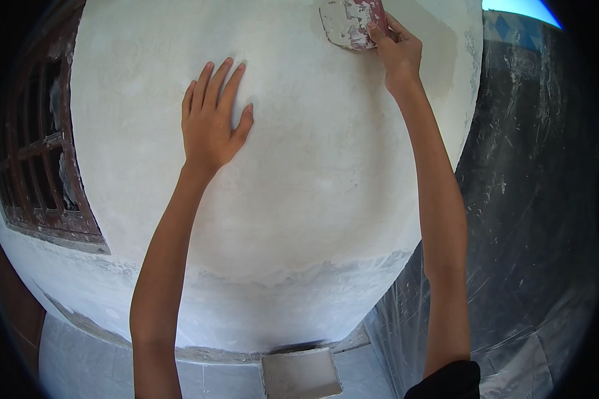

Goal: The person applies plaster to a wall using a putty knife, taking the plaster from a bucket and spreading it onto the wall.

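Note:
My left hand (213, 126) lies against a pale plastered wall (299, 159), its fingers spread and nothing in it. Higher up and to the right, my right hand (400, 56) is closed round the reddish handle of a plastering trowel (345, 25). White putty smears cover the trowel's broad blade, which is held at the wall near the top of the view. Part of the handle is hidden behind my fingers. A damp-looking darker patch (439, 63) marks the wall to the right of my right hand.
A brown wooden window with bars (43, 153) is set in the wall at left. Dark plastic sheeting (519, 219) hangs along the right. At the wall's foot, a shallow rectangular tray (268, 379) stands on the grey tiled floor (229, 380).

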Demonstrator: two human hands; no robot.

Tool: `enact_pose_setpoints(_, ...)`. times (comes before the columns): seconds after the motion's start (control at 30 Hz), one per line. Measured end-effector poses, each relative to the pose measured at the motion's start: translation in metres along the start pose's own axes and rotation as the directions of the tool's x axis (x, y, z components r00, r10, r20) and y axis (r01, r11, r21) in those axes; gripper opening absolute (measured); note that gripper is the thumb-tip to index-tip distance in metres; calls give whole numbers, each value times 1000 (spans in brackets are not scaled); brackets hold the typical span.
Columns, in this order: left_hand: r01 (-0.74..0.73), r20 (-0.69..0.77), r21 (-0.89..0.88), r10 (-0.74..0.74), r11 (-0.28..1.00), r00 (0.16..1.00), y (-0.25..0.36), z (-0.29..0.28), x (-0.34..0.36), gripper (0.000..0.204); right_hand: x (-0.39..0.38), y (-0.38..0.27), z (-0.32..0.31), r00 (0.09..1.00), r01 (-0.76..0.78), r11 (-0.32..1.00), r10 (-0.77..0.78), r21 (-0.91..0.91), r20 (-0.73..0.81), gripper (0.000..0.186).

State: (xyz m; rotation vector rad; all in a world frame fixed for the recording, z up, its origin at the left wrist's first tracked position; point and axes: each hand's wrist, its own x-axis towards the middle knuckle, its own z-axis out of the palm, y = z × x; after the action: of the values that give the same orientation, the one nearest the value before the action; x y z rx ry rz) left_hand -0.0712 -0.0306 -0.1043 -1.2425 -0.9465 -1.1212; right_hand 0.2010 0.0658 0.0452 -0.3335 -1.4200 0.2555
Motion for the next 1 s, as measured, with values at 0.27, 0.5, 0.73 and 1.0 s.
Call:
enact_pose_setpoints(0.27, 31, 27, 19, -31, 999, 999, 2, -2, -3, 59, 0, -21, -28, 900, -59, 989, 110, 134, -421, 41)
enact_pose_setpoints(0.5, 20, 28, -25, -20, 999, 999, -2, -4, -2, 58, 12, -14, 17, 999, -19, 998, 17, -62, -42, 44)
enact_pose_setpoints(0.73, 37, 23, -15, -37, 999, 999, 2, -2, -3, 58, 20, -20, -28, 899, -35, 995, 74, 97, -432, 41)
enact_pose_setpoints(1.0, 26, 13, -38, -25, 999, 1000, 1, -3, -1, 58, 27, -15, 13, 985, -15, 999, 23, 49, -169, 42)
